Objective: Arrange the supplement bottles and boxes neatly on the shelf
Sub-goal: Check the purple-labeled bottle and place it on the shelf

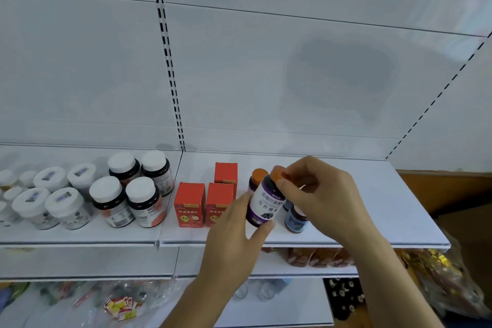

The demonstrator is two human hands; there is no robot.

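- A person stands in front of a white shelf [372,221] and holds one purple bottle [265,204] with both hands.
- The purple bottle has an orange cap and a white and purple label. It is tilted, with the cap leaning to the right, and it is lifted over the near middle part of the shelf.
- The left hand [234,231] wraps around the low part of the bottle. Its thumb and fingers curl around the sides.
- The right hand [319,192] pinches the orange cap from the right side with its fingertips.
- Just behind the held bottle stands another bottle with an orange cap [257,181], upright on the shelf.
- A small blue bottle [295,220] stands on the shelf under the right hand. Part of it is hidden.
- Three red boxes [217,194] stand to the left of the hands. Two are near and side by side, and one is farther back.
- Farther left are four dark bottles with white caps [133,189], close together.
- At the far left are white jars [56,200] in a bunch.
- Lower shelves hold brown packets [316,257] and shiny gold bags [439,271].
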